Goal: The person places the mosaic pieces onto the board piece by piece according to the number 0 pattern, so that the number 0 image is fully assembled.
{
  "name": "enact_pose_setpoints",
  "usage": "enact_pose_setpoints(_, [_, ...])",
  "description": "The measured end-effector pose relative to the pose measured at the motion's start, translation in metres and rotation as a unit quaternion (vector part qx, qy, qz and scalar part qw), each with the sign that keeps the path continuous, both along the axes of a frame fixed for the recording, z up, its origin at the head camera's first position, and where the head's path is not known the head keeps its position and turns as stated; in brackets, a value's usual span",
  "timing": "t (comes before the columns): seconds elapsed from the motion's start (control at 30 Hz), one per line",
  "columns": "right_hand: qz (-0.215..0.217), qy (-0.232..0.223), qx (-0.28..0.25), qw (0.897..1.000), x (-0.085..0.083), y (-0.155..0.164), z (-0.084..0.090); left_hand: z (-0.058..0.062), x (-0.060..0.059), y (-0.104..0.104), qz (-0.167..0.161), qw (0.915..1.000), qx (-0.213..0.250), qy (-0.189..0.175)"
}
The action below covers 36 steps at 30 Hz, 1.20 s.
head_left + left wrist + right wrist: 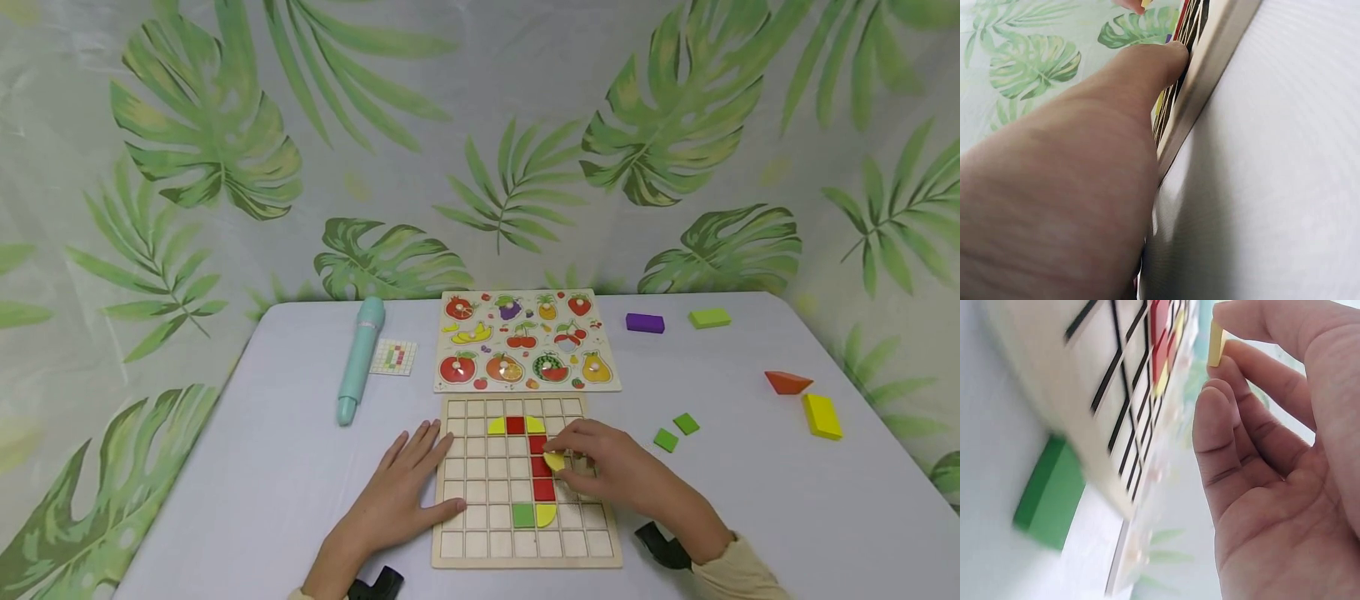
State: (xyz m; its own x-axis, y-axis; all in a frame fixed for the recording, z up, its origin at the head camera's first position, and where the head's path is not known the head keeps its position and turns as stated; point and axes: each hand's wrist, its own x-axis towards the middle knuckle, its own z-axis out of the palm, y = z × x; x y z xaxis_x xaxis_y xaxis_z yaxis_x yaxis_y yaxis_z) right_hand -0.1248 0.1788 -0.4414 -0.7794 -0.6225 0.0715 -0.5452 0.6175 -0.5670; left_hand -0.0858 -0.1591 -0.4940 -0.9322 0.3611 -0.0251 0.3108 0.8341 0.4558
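A wooden grid board lies at the front middle of the table, with red squares, yellow rounded tiles and a green square set in its cells. My right hand pinches a yellow rounded tile between thumb and fingertips over the board's right half; the right wrist view shows this yellow tile edge-on, clear of the grid. At the board's left edge my left hand lies flat with straight fingers, its thumb over the border. In the left wrist view the left thumb touches the board's edge.
Behind the board lies a fruit puzzle. Left of it are a small pattern card and a teal microphone-like stick. Two green tiles lie right of the board. Purple, lime, orange and yellow blocks lie farther right.
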Motion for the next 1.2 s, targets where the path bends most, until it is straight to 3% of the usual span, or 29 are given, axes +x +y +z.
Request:
enact_pose_setpoints(0.17, [0.028,-0.019,-0.001,0.999,0.005,-0.017,0.002,0.0,0.0,0.0,0.001,1.0,0.003,-0.004])
enact_pose_setpoints(0.5, [0.079,-0.004,0.033,0.996,0.013,-0.046,-0.003,0.002,0.001,0.0,0.002,1.0,-0.001,-0.002])
enact_pose_setpoints(0.7, [0.102,-0.018,0.05,0.993,0.016,-0.058,-0.005,0.001,0.0,0.0,-0.001,1.0,-0.006,0.0])
enact_pose_setpoints(0.9, [0.108,-0.02,0.08,0.991,0.02,-0.065,-0.006,0.002,0.0,0.0,0.0,1.0,-0.001,-0.004])
enact_pose_setpoints(1.2, [0.105,-0.013,0.086,0.991,0.021,-0.064,-0.012,0.003,0.001,0.0,0.0,1.0,-0.002,-0.003])
